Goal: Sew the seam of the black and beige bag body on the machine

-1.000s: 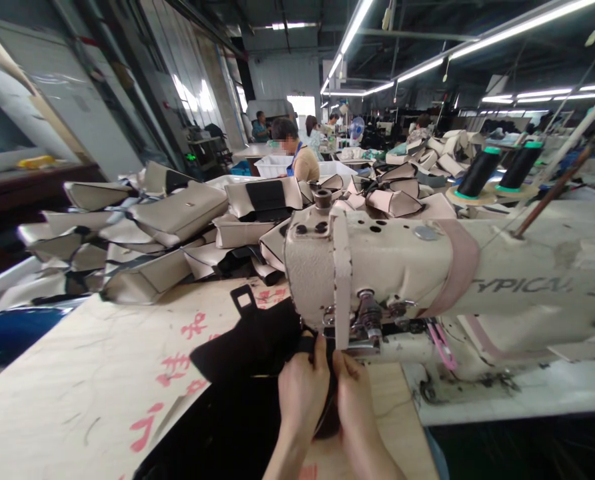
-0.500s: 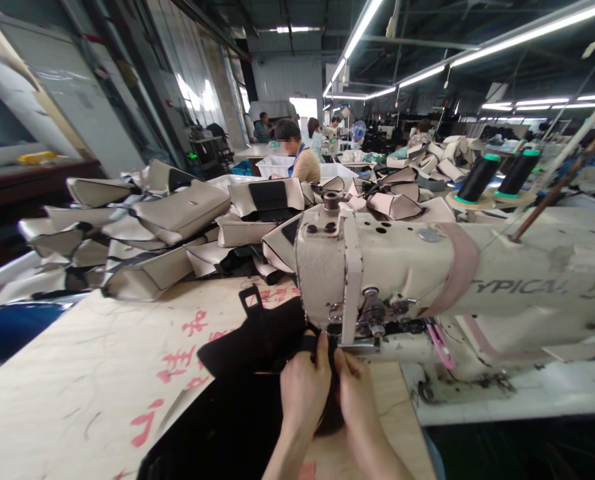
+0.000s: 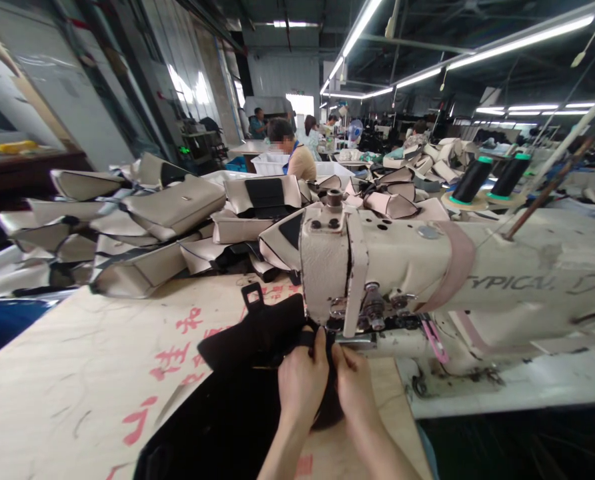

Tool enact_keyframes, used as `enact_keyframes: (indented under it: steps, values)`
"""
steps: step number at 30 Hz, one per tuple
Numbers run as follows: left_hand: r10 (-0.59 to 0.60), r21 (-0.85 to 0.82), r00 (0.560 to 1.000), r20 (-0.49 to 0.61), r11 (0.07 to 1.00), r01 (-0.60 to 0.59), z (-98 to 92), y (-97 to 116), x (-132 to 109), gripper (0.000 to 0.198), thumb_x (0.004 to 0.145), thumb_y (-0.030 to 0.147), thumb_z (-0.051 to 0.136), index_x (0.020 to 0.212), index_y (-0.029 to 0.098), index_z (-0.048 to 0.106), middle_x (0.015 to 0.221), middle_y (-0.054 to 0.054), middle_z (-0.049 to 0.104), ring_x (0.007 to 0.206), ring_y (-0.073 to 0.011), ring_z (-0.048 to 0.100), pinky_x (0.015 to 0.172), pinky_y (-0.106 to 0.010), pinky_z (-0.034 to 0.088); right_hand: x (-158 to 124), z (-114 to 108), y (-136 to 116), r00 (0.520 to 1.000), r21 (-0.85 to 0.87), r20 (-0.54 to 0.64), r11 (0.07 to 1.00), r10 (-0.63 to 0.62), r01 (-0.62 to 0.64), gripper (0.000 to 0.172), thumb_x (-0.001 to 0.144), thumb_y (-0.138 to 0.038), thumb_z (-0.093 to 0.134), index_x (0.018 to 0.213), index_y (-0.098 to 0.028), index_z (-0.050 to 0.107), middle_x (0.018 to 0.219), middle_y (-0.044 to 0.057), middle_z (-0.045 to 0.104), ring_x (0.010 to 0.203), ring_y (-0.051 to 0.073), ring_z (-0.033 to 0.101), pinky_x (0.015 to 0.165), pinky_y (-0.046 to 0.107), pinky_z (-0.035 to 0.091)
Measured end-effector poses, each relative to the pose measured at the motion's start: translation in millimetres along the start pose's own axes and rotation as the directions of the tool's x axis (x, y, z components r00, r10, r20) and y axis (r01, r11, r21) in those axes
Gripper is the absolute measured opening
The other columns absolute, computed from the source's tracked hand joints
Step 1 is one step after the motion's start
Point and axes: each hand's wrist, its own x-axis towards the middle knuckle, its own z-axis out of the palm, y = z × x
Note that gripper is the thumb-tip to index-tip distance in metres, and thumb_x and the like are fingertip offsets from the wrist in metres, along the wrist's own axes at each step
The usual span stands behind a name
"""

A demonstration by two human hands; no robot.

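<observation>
A black bag piece (image 3: 217, 400) with a flap and a small square-ended tab lies on the wooden worktop, its far edge under the head of a sewing machine (image 3: 327, 267). My left hand (image 3: 303, 377) is closed on the black material just in front of the needle area, thumb and forefinger pinching it. Close beside it on the right, my right hand (image 3: 351, 379) pinches the same piece along its edge. The needle and the stitched edge are hidden behind the fingers and the machine head.
Beige and black bags (image 3: 177, 207) are heaped behind the worktop (image 3: 77, 373), which bears red handwriting. Two black thread spools (image 3: 470, 181) stand behind the machine arm. A pink loop (image 3: 435, 340) hangs below the arm. A person (image 3: 297, 157) sits beyond the heap.
The view has shifted slightly. Both hands keep their grip on the black bag piece beside the machine head, with hardly any movement of the piece.
</observation>
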Motion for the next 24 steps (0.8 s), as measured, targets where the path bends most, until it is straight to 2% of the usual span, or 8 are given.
enact_keyframes:
  steps: [13,16,18,19,21,22,23,24]
  values:
    - [-0.013,0.004,1.0,0.012,1.0,0.013,-2.6,0.8,4.7,0.034,0.09,0.036,0.04,0.094,0.015,0.066,0.082,-0.012,0.071,0.087,-0.0244,0.066,0.066,-0.026,0.039,2.8,-0.7,-7.3,0.996,-0.203,0.007,0.975,-0.093,0.093,0.053,0.082,-0.06,0.045,0.053,-0.016,0.054,0.049,0.0,0.049,0.05,0.013,0.039,0.049,0.024,0.027]
    - [-0.02,0.014,1.0,0.007,1.0,0.02,-4.1,2.7,5.6,0.031,0.089,0.034,0.042,0.093,0.016,0.066,0.084,-0.012,0.071,0.087,-0.0242,0.066,0.067,-0.026,0.039,-4.1,-26.3,-20.5,0.989,-0.296,0.039,0.944,-0.14,0.145,0.049,0.082,-0.056,0.049,0.054,-0.017,0.056,0.048,0.001,0.052,0.048,0.013,0.043,0.048,0.024,0.028]
    - [-0.019,0.019,1.0,0.003,1.0,0.019,-5.1,3.4,6.0,0.029,0.089,0.033,0.042,0.092,0.016,0.066,0.085,-0.011,0.071,0.088,-0.024,0.065,0.067,-0.026,0.039,-9.7,-69.1,-30.4,0.961,-0.464,-0.009,0.852,-0.277,0.241,0.043,0.086,-0.05,0.047,0.063,-0.018,0.062,0.056,0.003,0.059,0.052,0.014,0.051,0.053,0.024,0.035]
    - [-0.017,0.02,1.0,0.002,1.0,0.017,-5.5,3.5,6.4,0.029,0.089,0.033,0.042,0.093,0.016,0.066,0.086,-0.011,0.071,0.088,-0.0239,0.065,0.068,-0.026,0.039,-11.9,-98.3,-35.1,0.894,-0.6,-0.091,0.741,-0.439,0.302,0.038,0.087,-0.047,0.048,0.068,-0.018,0.063,0.061,0.004,0.062,0.054,0.014,0.054,0.056,0.024,0.038]
    - [-0.009,0.018,1.0,0.002,1.0,0.009,-5.7,3.1,7.4,0.03,0.089,0.033,0.042,0.093,0.016,0.066,0.085,-0.012,0.071,0.088,-0.0243,0.065,0.068,-0.026,0.039,-14.2,-166.1,-43.9,0.632,-0.811,-0.162,0.467,-0.758,0.352,0.028,0.085,-0.04,0.054,0.088,-0.015,0.065,0.087,0.01,0.066,0.081,0.022,0.061,0.077,0.03,0.044]
    - [-0.004,0.017,1.0,0.003,1.0,0.004,-5.6,2.7,8.0,0.031,0.089,0.034,0.041,0.094,0.016,0.066,0.085,-0.012,0.071,0.088,-0.0247,0.065,0.068,-0.027,0.039,-14.2,-200.6,-47.6,0.51,-0.888,-0.172,0.356,-0.843,0.29,0.029,0.085,-0.036,0.054,0.099,-0.013,0.063,0.1,0.014,0.063,0.095,0.026,0.058,0.086,0.036,0.042]
    - [0.002,0.015,1.0,0.004,1.0,-0.003,-5.4,2.4,8.8,0.032,0.089,0.034,0.04,0.095,0.016,0.066,0.086,-0.012,0.071,0.087,-0.0252,0.065,0.068,-0.027,0.039,-13.6,-232.7,-50.6,0.43,-0.944,-0.158,0.263,-0.889,0.198,0.033,0.084,-0.034,0.055,0.108,-0.012,0.061,0.107,0.016,0.061,0.105,0.03,0.054,0.092,0.041,0.039]
    - [0.008,0.014,1.0,0.005,1.0,-0.008,-5.2,2.0,9.5,0.033,0.09,0.034,0.039,0.095,0.017,0.066,0.086,-0.012,0.071,0.087,-0.0256,0.065,0.068,-0.028,0.039,-12.7,-260.5,-52.4,0.398,-0.973,-0.113,0.183,-0.91,0.142,0.037,0.084,-0.033,0.055,0.114,-0.011,0.058,0.11,0.017,0.059,0.109,0.032,0.052,0.095,0.044,0.037]
